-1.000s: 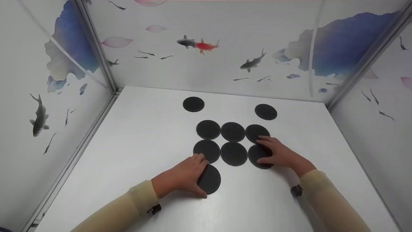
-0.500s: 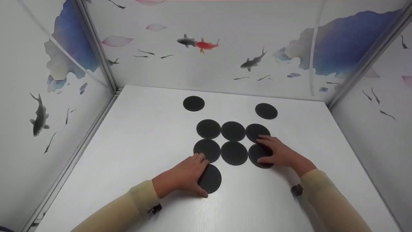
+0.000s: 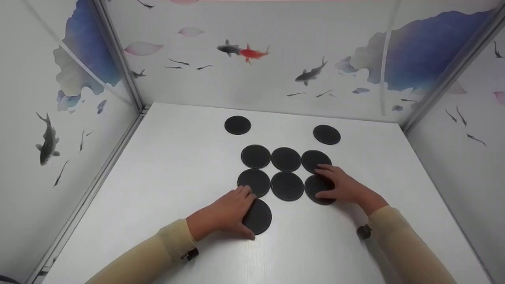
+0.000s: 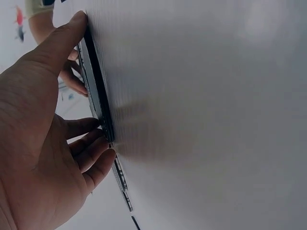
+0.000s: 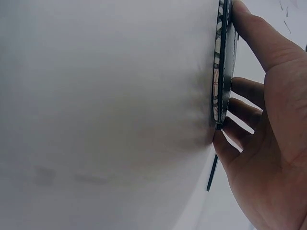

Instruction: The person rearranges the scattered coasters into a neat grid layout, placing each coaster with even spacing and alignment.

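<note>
My left hand holds the nearest black round coaster by its rim, the thumb at its near edge and the fingers at its far-left edge. Those fingertips also meet the coaster just behind. In the left wrist view this held coaster appears edge-on, low over the white surface. My right hand spans the front-right coaster between thumb and fingers, its fingertips overlapping the coaster behind it. Seen edge-on in the right wrist view, the right-hand coaster has a patterned, stitched-looking rim.
Between the hands lie a front-middle coaster, a back-middle coaster and a back-left coaster, side by side. Two separate coasters, one left and one right, lie farther back. Fish-printed walls enclose the white table.
Both hands keep their places on the coasters. The whole scene shifts slightly upward in the head view; no coaster visibly moves relative to the others.
</note>
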`<state>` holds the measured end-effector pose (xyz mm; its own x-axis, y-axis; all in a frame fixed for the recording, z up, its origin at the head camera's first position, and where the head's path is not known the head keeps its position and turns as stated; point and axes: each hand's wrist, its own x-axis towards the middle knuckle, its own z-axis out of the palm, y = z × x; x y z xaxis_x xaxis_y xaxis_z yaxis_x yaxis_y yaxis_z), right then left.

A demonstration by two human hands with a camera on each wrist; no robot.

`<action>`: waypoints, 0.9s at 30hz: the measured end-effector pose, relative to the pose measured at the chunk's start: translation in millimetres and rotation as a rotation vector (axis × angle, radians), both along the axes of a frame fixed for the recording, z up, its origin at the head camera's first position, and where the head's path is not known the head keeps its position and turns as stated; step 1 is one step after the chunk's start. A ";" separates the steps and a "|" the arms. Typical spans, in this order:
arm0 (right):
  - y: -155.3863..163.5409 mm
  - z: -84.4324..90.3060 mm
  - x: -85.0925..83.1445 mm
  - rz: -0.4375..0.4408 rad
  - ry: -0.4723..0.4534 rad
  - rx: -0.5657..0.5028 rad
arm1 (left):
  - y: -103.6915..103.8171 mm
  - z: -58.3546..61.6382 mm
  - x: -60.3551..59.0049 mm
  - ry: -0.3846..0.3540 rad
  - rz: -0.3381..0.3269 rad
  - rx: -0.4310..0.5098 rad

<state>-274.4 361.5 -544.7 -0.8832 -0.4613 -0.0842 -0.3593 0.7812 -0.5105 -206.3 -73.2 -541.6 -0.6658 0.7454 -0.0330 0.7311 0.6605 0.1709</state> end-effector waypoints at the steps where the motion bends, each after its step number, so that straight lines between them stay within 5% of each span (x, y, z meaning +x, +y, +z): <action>1: 0.3 -0.1 0.0 0.001 0.002 0.001 | -0.1 -0.1 0.0 0.000 -0.001 0.000; 27: 2.1 -3.3 -2.7 0.003 0.013 0.011 | -1.4 3.7 -3.8 -0.034 0.007 0.043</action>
